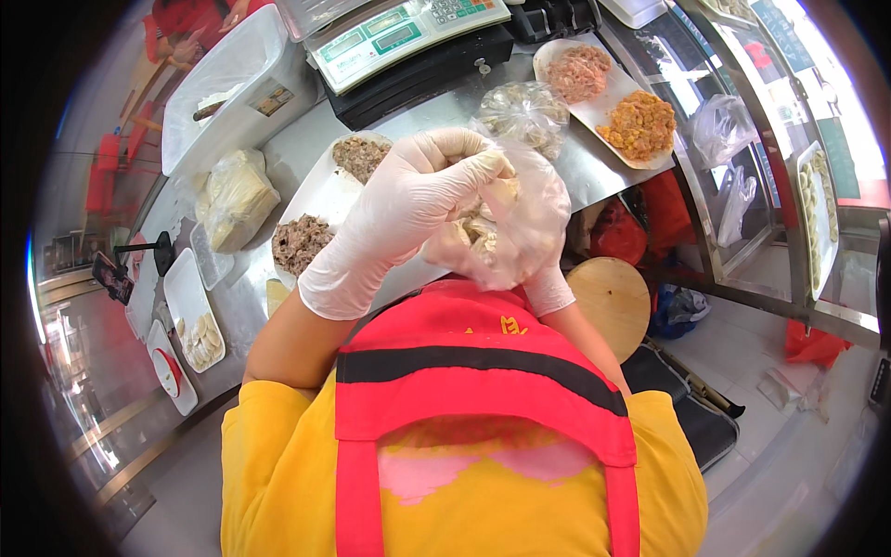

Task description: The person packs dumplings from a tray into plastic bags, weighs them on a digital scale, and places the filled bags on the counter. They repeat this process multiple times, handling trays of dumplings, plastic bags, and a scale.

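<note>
My left hand (424, 188), in a white disposable glove, pinches the gathered rim of a clear plastic bag (532, 216). Pale dumplings (480, 233) show inside the bag, in front of my chest. Behind the bag is my right hand, also gloved; only its wrist (550, 289) shows plainly and its fingers are hidden. Just beyond the held bag, another filled clear bag (522, 115) rests on the metal counter. Beside my left forearm lies a white tray (324, 191) with two mounds of brownish minced filling (303, 244).
A digital scale (404, 42) stands at the back. To the right is a tray with pink mince (578, 73) and orange filling (637, 125). At left are a plastic bin (230, 90), bagged wrappers (240, 198) and a tray of dumplings (202, 341). Another person (184, 35) is at upper left.
</note>
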{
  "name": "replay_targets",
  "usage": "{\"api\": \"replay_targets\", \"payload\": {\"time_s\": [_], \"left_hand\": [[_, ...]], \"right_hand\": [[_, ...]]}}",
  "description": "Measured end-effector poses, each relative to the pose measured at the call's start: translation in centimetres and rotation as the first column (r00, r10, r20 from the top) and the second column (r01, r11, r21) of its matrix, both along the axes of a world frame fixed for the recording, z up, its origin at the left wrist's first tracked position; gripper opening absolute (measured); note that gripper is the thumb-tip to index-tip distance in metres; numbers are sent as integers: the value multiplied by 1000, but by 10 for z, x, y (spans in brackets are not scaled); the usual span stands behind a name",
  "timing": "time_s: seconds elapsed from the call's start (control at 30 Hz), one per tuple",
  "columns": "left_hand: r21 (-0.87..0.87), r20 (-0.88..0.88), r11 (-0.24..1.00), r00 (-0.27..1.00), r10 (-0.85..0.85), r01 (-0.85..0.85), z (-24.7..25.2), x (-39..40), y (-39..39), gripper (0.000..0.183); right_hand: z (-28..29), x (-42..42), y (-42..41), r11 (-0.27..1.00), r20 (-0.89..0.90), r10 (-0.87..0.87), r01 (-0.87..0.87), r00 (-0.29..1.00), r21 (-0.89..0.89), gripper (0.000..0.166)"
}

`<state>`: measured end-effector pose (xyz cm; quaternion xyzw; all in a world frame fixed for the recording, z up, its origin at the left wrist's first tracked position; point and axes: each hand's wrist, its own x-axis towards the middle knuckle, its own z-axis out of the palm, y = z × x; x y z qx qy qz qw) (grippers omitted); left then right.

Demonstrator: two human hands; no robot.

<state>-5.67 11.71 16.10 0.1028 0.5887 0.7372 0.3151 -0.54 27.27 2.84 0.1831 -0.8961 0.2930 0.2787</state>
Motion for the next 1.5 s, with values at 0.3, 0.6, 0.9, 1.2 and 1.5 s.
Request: {"api": "replay_targets", "payload": {"time_s": [0.3,0.6,0.9,1.2,1.5], "left_hand": [[-63,0,998,1000,29,-29,12,3,-4,17],[26,16,997,997,73,-74,-13,3,6,18],[142,51,978,988,147,-153,13,7,11,17],[68,-39,996,998,-54,57,12,18,12,19],[10,8,1000,1000,14,-14,7,6,1,17]], "right_hand": [[-28,3,4,999,-16,-38,38,999,-8,50],[-70,26,22,-500,-154,739,381,656,-778,43],[-74,26,37,-566,-77,614,370,786,-737,49],[-26,3,-2,983,207,-102,130,973,-127,51],[-8,-10,-18,641,181,129,57,975,-765,32]]}}
